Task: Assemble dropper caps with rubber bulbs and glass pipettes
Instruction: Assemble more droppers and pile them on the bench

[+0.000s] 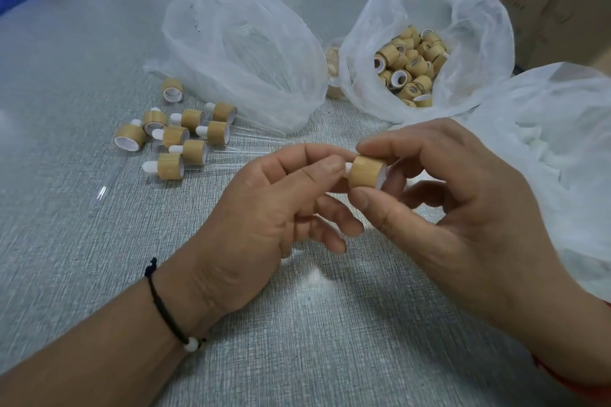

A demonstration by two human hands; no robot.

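Right hand (439,205): pinching the cap (367,172) between thumb and fingers, above the table (99,258), steadying it.
Left hand (281,208): fingertips gripping the white bulb (347,166) poking out of the cap, probably seating it.
Finished droppers (178,139): lying grouped at left, clear of the work.
Middle bag (426,40): holding loose caps.
Right bag (562,142): holding white pieces, probably bulbs.
Left bag (244,43): contents unclear.

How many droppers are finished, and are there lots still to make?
About nine finished droppers lie in a pile on the table. The right hand pinches one bamboo cap while the left hand works its white bulb. Plenty left: the bag of caps is still well filled.
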